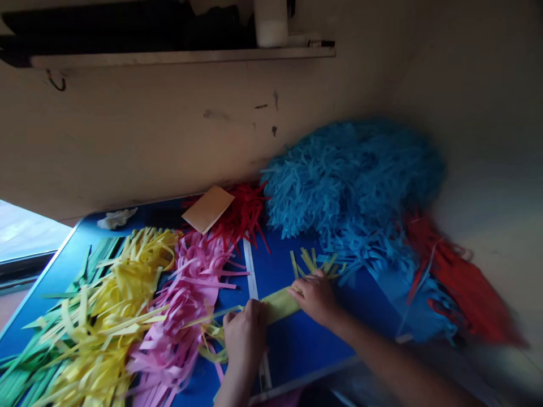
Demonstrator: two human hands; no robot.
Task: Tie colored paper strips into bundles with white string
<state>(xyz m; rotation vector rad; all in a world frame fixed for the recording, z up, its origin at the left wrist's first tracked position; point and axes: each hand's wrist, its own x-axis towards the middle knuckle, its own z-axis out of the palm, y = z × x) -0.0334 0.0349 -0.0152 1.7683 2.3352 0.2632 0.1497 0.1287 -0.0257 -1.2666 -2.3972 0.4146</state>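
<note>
A yellow fringed paper strip (pixel 280 303) stretches between my two hands just over the blue table. My left hand (pixel 246 330) is closed around its left part, and loose yellow fringe hangs out beyond the fist. At the other end my right hand (pixel 313 295) grips the strip, with thin yellow fringe ends fanning out past the fingers. The middle of the strip between the hands looks flat and uncut. Pink fringe (pixel 186 305) lies just left of my left hand.
The blue table (pixel 314 350) carries yellow fringe (pixel 123 299), green fringe (pixel 38 350) and red fringe (pixel 244 212) under a tan card (pixel 207 209). A large blue fringe heap (pixel 356 169) rests against the wall, beside red sheets (pixel 466 282). A shelf (pixel 182 58) runs overhead.
</note>
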